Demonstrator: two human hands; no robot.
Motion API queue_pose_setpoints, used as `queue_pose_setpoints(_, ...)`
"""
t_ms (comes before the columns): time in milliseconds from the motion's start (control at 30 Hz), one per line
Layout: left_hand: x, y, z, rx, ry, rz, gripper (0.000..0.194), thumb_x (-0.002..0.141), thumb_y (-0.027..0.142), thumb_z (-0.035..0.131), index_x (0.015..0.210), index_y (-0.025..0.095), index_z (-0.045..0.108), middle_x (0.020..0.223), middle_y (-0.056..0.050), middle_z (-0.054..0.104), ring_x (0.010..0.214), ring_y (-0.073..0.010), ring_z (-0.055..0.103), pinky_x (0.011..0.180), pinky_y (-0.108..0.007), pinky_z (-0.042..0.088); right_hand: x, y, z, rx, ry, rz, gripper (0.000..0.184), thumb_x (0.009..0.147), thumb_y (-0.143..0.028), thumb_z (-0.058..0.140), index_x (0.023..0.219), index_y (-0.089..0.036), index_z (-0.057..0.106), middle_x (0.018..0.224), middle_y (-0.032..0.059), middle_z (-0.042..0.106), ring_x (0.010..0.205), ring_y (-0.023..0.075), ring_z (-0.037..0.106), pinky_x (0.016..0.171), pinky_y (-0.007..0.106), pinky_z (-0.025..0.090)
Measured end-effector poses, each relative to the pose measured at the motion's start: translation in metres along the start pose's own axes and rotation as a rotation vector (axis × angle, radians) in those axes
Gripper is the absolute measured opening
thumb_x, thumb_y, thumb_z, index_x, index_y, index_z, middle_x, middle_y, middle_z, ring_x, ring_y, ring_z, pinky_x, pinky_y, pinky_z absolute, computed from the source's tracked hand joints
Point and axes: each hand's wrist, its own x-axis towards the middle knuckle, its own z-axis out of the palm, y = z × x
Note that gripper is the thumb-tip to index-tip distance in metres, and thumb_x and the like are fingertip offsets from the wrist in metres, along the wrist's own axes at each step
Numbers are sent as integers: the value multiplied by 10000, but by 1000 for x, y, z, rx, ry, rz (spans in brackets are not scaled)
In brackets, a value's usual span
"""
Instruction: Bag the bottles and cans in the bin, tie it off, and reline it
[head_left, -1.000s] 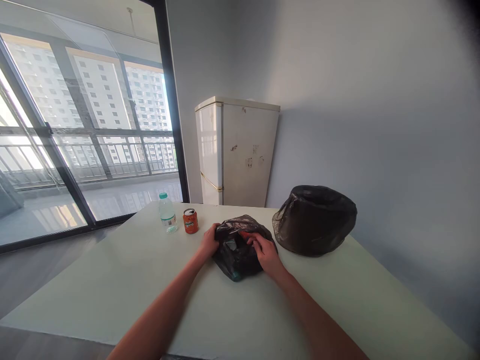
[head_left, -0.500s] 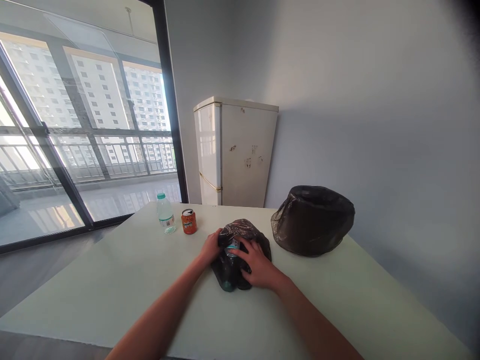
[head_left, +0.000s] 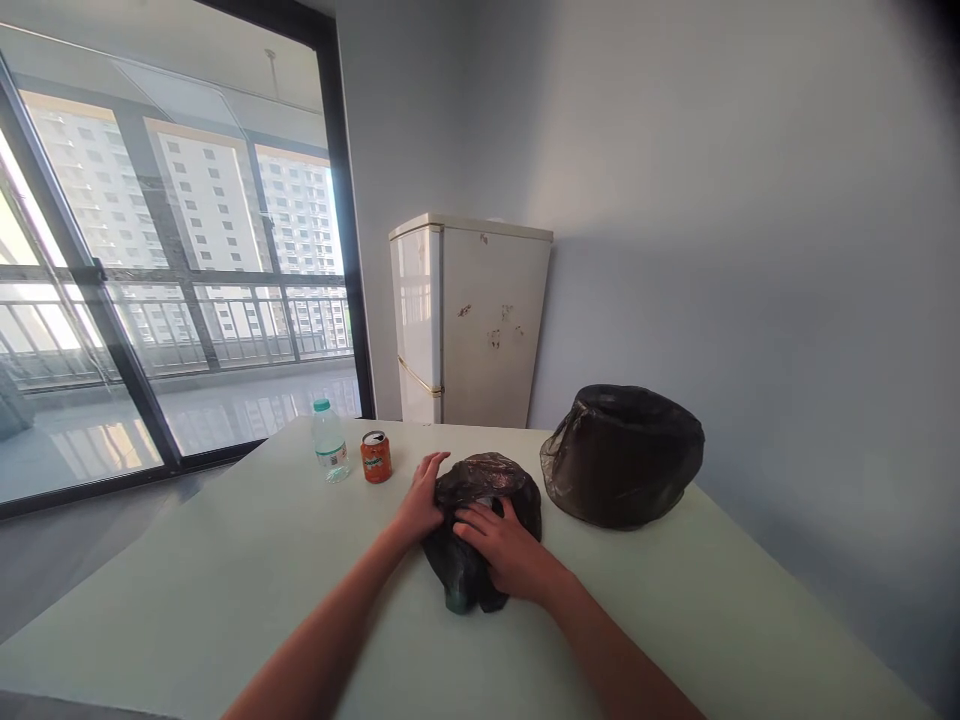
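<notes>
A small black plastic bag [head_left: 487,480] with something bulky inside lies on the pale table [head_left: 225,580]. My left hand [head_left: 421,500] rests flat against the bag's left side, fingers stretched out. My right hand [head_left: 504,548] lies on top of the bag, fingers spread and pressing on it. A teal-tinted object shows through the bag near its front end. Neither hand grips anything that I can make out.
An orange drink can [head_left: 376,457] and a small water bottle [head_left: 328,440] stand left of the bag. A bin lined with a black bag [head_left: 624,455] stands at the right. A white fridge [head_left: 469,320] is behind the table, beside a large window.
My right hand has slid toward me over the bag. My left hand has opened flat against the bag's side. The camera has tilted down slightly.
</notes>
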Motion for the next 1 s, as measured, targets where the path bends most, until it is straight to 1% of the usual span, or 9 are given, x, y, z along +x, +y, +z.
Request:
queue_pose_setpoints(100, 2, 22, -21, -100, 40, 244, 842, 747, 70, 609, 1559, 216, 436, 1550, -169, 494, 1493, -330, 439, 1252, -563, 360, -2, 5, 6, 15, 26, -1, 754, 823, -8, 497, 1536, -254, 489, 1656, 160, 471, 1575, 297, 369, 1254, 659, 187)
queue_pose_setpoints(200, 4, 45, -46, -265, -23, 383, 476, 892, 180, 643, 1366, 203, 602, 1337, -154, 627, 1311, -304, 579, 1134, -482, 470, -2, 9, 11, 51, 75, 17, 760, 789, -14, 548, 1514, -237, 484, 1639, 174, 452, 1522, 296, 427, 1266, 626, 193)
queue_pose_setpoints(267, 5, 54, -57, -323, -216, 365, 263, 940, 301, 709, 1177, 190, 684, 1160, -126, 691, 1132, -272, 655, 1023, -406, 518, -2, 11, 13, 96, 123, 55, 683, 781, -52, 621, 1437, -216, 523, 1551, 167, 505, 1453, 307, 469, 1243, 578, 279)
queue_pose_setpoints(367, 6, 57, -60, -222, -594, 255, 408, 857, 462, 841, 1145, 201, 718, 1088, -88, 731, 1028, -250, 677, 954, -347, 516, -1, 15, 14, 151, 191, 162, 481, 786, -116, 726, 1236, -202, 578, 1359, 126, 578, 1297, 304, 533, 1136, 492, 432)
queue_pose_setpoints(433, 5, 54, -57, -114, -678, 211, 504, 793, 485, 885, 1183, 217, 711, 1135, -79, 723, 1070, -264, 659, 968, -349, 500, -1, 18, 15, 170, 218, 232, 441, 773, -151, 796, 1151, -203, 573, 1278, 107, 588, 1220, 299, 555, 1082, 469, 482)
queue_pose_setpoints(567, 5, 45, -56, -32, -622, 163, 361, 776, 251, 826, 1120, 218, 723, 1204, -81, 647, 1076, -245, 627, 920, -318, 493, 0, 25, 19, 203, 274, 317, 492, 778, -237, 879, 1174, -219, 587, 1302, 106, 596, 1262, 314, 553, 1101, 462, 497)
queue_pose_setpoints(733, 8, 36, -65, -33, -669, 136, 251, 678, 28, 643, 863, 191, 689, 992, -24, 649, 883, -169, 597, 793, -257, 450, 0, 25, 18, 256, 224, 403, 316, 851, -330, 853, 1105, -233, 694, 1223, 88, 679, 1191, 306, 622, 1073, 447, 516)
queue_pose_setpoints(833, 8, 24, -67, -42, -733, 109, 287, 625, 37, 673, 867, 190, 680, 983, -11, 651, 847, -161, 578, 766, -251, 440, -1, 21, 15, 204, 201, 327, 364, 837, -280, 844, 1173, -239, 712, 1359, 105, 655, 1273, 320, 591, 1139, 478, 465)
queue_pose_setpoints(1000, 6, 3, -64, -65, -903, 78, 306, 574, 23, 682, 832, 187, 701, 943, -5, 654, 801, -160, 579, 723, -249, 448, 0, 14, 9, 73, 126, 164, 639, 832, -109, 647, 1445, -274, 575, 1620, 124, 507, 1509, 326, 429, 1256, 629, 263)
